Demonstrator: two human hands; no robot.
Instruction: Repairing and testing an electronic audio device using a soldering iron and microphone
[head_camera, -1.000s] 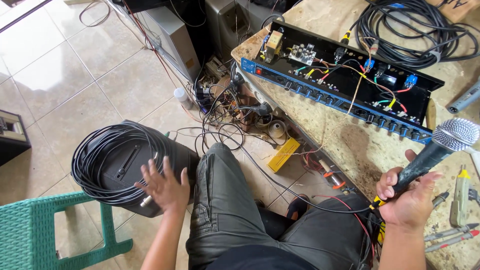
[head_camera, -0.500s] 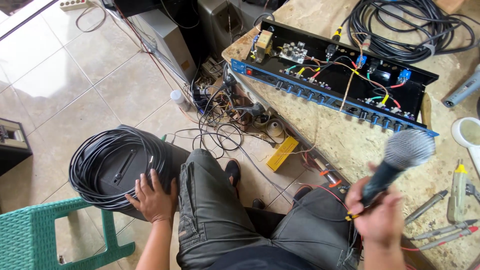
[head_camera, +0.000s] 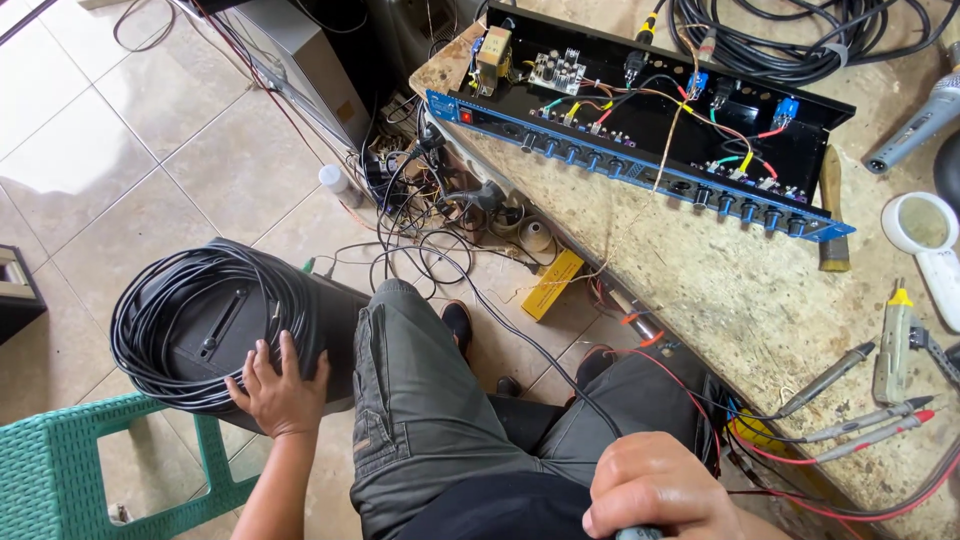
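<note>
A seated person's left hand (head_camera: 277, 392) rests flat, fingers spread, on a coil of black cable (head_camera: 190, 320) atop a black speaker box (head_camera: 325, 320) at eight o'clock. The right hand (head_camera: 660, 495), at five o'clock, is closed around a dark handle. An opened amplifier (head_camera: 650, 120) lies on the surface (head_camera: 720, 290) at one o'clock.

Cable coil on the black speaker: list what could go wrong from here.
1. The left hand presses on the cable coil, which only lies loose on the black speaker; loops might slide off.
2. Tangled wires cross the floor by the shoes and could snag a foot.
3. The opened blue-fronted unit sits at the bench edge; a tugged lead might drag it.
</note>
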